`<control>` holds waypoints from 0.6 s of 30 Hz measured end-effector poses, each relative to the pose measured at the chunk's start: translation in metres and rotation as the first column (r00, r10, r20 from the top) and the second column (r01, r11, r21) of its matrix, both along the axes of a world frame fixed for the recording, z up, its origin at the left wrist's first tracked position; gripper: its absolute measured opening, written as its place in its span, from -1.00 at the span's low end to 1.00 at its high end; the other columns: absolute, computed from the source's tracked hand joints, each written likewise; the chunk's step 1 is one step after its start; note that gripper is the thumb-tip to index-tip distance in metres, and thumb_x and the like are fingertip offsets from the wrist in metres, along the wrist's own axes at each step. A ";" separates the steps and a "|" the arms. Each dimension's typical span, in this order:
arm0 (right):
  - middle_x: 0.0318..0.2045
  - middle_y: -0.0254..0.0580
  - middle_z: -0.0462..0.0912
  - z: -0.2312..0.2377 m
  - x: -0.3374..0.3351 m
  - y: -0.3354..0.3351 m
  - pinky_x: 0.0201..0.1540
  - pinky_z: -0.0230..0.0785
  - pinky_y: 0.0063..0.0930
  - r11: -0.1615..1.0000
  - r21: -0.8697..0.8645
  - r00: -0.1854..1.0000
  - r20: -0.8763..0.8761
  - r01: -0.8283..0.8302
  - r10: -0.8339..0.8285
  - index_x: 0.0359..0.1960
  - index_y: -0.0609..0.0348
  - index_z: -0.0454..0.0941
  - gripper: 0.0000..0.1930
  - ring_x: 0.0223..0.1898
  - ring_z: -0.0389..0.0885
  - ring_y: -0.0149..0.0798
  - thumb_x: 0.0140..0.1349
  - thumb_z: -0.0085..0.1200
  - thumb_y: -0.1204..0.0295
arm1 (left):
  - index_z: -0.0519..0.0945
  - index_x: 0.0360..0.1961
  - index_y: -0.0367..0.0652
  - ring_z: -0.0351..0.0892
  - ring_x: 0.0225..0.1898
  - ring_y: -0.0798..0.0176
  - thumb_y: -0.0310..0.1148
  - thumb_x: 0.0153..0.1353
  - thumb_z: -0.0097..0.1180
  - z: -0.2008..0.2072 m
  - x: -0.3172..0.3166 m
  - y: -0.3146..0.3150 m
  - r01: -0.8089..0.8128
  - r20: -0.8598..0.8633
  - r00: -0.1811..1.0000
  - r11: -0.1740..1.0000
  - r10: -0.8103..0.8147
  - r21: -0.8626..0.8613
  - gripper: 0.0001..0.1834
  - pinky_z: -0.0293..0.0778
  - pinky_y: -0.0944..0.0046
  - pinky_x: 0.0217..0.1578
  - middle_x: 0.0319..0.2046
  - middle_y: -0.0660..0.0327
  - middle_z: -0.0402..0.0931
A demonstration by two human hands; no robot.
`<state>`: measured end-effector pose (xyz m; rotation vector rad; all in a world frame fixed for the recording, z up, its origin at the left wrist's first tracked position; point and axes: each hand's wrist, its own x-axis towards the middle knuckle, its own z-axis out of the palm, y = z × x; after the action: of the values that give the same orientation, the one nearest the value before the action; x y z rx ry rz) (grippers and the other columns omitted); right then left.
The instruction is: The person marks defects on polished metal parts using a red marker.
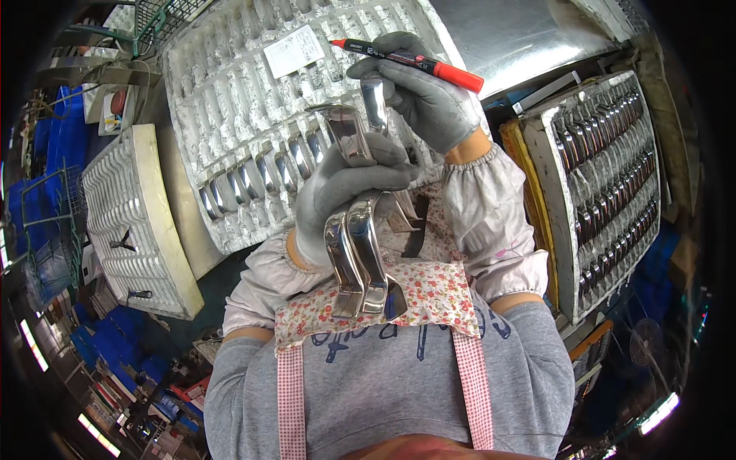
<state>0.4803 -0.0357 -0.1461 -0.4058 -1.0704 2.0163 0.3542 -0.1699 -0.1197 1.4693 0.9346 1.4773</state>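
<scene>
My left hand (337, 188), in a grey glove, is closed around several shiny curved metal pieces (360, 257). Their bent ends hang below the fist toward my apron, while a broad mirror-like end (346, 130) sticks out above the fingers. A red-and-black marker (418, 63) lies across my gloved right hand (433, 100), gripped with its red tip pointing left. Just under the right fingers stands another polished metal piece (375, 106); whether those fingers hold it I cannot tell.
Beneath my hands is a white slotted tray (222, 100) with a row of shiny pieces (264, 175) and a paper slip (294, 51). A second tray (138, 199) stands at left, holding two small dark pieces. At right, another tray (563, 195) bears rows of metal pieces.
</scene>
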 end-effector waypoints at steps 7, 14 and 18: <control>-0.19 -0.10 0.63 0.013 0.011 -0.010 -0.11 0.48 -0.55 0.826 0.472 0.792 0.354 0.308 -0.498 0.07 0.24 0.38 -0.67 -0.16 0.61 -0.32 0.27 0.00 0.49 | 0.57 -0.25 -0.29 0.50 -0.15 0.13 -0.62 -0.04 0.20 0.003 -0.007 0.004 0.002 -0.156 0.988 0.998 0.008 0.065 -0.74 0.50 0.24 -0.24 -0.22 0.06 0.42; -0.37 -0.13 0.67 0.040 0.021 -0.034 -0.29 0.52 -0.60 0.695 0.547 0.782 0.112 0.467 -0.614 -0.29 0.28 0.61 -0.83 -0.36 0.66 -0.38 0.08 0.24 0.50 | 0.58 -0.27 -0.29 0.51 -0.17 0.12 -0.67 -0.04 0.17 0.001 -0.005 0.000 -0.038 -0.109 0.993 0.999 0.039 0.010 -0.75 0.49 0.25 -0.23 -0.21 0.07 0.44; -0.38 -0.15 0.66 0.050 0.016 -0.039 -0.33 0.53 -0.57 0.622 0.684 0.795 0.101 0.381 -0.598 -0.26 0.29 0.58 -0.79 -0.39 0.66 -0.38 0.06 0.26 0.51 | 0.59 -0.28 -0.29 0.53 -0.21 0.13 -0.63 -0.01 0.19 0.003 -0.006 0.002 -0.036 -0.153 0.987 0.999 0.041 0.038 -0.79 0.49 0.28 -0.28 -0.22 0.06 0.46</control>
<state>0.4965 -0.0749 -0.0964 -0.5970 -1.5623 1.0084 0.3479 -0.1677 -0.1165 1.6171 1.0390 1.4301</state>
